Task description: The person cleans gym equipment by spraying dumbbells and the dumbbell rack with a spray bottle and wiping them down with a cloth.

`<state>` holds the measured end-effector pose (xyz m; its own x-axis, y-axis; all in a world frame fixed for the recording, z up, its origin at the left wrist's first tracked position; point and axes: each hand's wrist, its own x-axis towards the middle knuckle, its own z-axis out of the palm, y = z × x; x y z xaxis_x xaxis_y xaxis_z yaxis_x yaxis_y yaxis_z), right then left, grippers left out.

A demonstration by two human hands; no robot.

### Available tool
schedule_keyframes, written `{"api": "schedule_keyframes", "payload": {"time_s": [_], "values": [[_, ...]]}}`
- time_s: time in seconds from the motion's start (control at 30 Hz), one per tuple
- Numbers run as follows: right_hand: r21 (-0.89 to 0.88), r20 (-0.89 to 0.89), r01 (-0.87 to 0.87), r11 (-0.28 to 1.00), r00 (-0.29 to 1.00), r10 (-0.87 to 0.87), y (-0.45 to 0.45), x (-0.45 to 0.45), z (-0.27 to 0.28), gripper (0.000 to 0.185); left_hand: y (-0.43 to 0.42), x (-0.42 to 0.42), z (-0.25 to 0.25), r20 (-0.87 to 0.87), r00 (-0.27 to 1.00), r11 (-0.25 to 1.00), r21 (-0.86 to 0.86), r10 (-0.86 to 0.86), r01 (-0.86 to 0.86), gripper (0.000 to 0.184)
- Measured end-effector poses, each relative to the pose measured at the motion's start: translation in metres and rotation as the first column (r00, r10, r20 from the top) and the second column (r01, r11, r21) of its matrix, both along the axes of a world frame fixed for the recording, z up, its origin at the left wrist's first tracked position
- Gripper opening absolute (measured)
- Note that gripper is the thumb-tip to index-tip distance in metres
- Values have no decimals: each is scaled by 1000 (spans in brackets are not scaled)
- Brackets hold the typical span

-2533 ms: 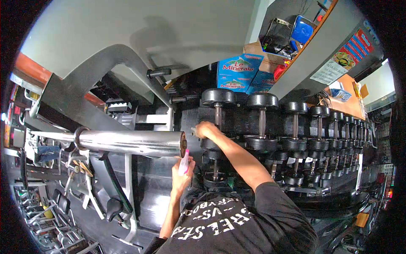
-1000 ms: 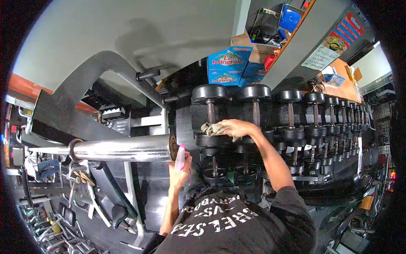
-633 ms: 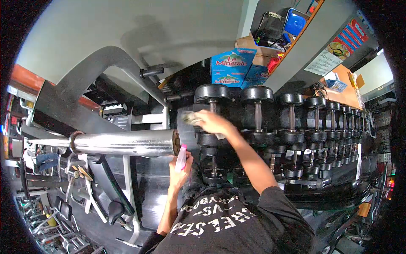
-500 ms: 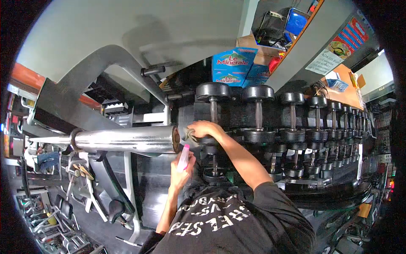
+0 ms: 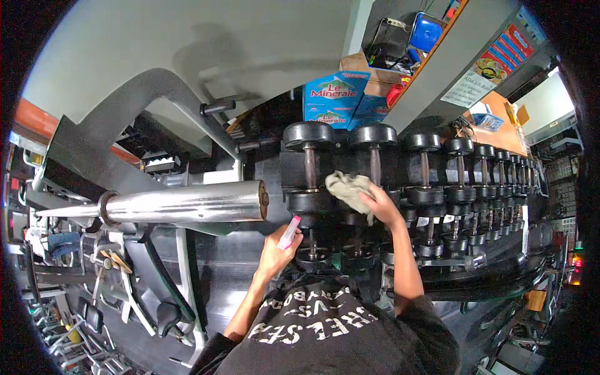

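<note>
My left hand [image 5: 277,255] is wrapped around a small white-and-pink spray bottle [image 5: 289,234], in front of the nearest dumbbells. In my right hand [image 5: 383,206] hangs a crumpled grey-beige cloth [image 5: 350,191], over the front heads of the two leftmost upper-row dumbbells. The first black dumbbell [image 5: 310,164] stands left of the cloth. The second dumbbell [image 5: 374,161] is partly hidden behind cloth and hand. Left of my left hand, the thick chrome end of a barbell [image 5: 194,203] points toward the dumbbells.
A two-row rack of dumbbells [image 5: 460,169] runs off to the right. Blue water cartons [image 5: 335,94] stand behind it by the wall. A padded bench [image 5: 164,281] and a grey machine frame [image 5: 125,106] are on the left. A wooden desk [image 5: 500,128] stands at back right.
My right hand has moved right with the cloth, from beside the barbell end to over the dumbbells. My left hand has shifted slightly right with the spray bottle. The view has moved a little.
</note>
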<state>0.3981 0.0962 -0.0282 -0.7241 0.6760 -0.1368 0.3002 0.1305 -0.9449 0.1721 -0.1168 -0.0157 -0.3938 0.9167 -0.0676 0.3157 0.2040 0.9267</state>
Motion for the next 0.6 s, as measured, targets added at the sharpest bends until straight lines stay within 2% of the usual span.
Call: {"api": "schedule_keyframes", "payload": {"time_s": [0.07, 0.1, 0.17, 0.23, 0.27, 0.3, 0.37, 0.4, 0.43, 0.47, 0.5, 0.57, 0.6], "values": [[-82, -20, 289, 954, 956, -292, -16, 30, -13, 42, 4, 0, -7, 13, 1000, 1000, -14, -14, 14, 15], [-78, -17, 288, 954, 957, -290, -27, 38, -18, 42, 5, -1, -12, -13, 999, 998, -62, -30, 29, 15], [-207, -71, 518, 830, 838, -540, -46, 49, -25, 39, 6, -1, -15, -38, 998, 993, -112, -50, 45, 16], [-170, 7, 633, 755, 767, -641, -58, 47, -31, 41, 8, -1, -15, -78, 995, 991, -123, -59, 49, 16], [-104, -54, 730, 676, 674, -736, -66, 35, -36, 41, 8, -1, -13, -80, 995, 991, -123, -63, 52, 16], [-19, -162, 711, 703, 692, -704, -68, 27, -48, 42, 8, -1, -10, -49, 998, 994, -99, -48, 43, 17], [144, -279, 772, 619, 632, -723, -81, -4, -63, 39, 6, -3, -6, -27, 999, 997, -76, -36, 34, 17], [379, -321, 689, 618, 724, -611, -83, -21, -60, 37, 3, -3, -6, 9, 1000, 994, -110, -2, 3, 18], [594, -324, 576, 562, 810, -488, -82, -37, -55, 38, 0, -3, -7, 45, 998, 989, -147, 34, -27, 18], [685, -206, 357, 636, 931, -300, -80, -53, -59, 38, -4, -4, -8, 41, 999, 989, -149, 32, -26, 18], [742, -67, 115, 661, 993, -97, -78, -70, -56, 39, -8, -6, -11, 73, 995, 988, -146, 65, -54, 19], [886, 40, -35, 463, 999, -2, -82, -107, -44, 34, -18, -9, -11, 101, 990, 985, -149, 98, -83, 20], [884, 36, -30, 466, 999, -2, -83, -123, -44, 34, -22, -11, -9, 91, 990, 981, -173, 110, -93, 20]]}}
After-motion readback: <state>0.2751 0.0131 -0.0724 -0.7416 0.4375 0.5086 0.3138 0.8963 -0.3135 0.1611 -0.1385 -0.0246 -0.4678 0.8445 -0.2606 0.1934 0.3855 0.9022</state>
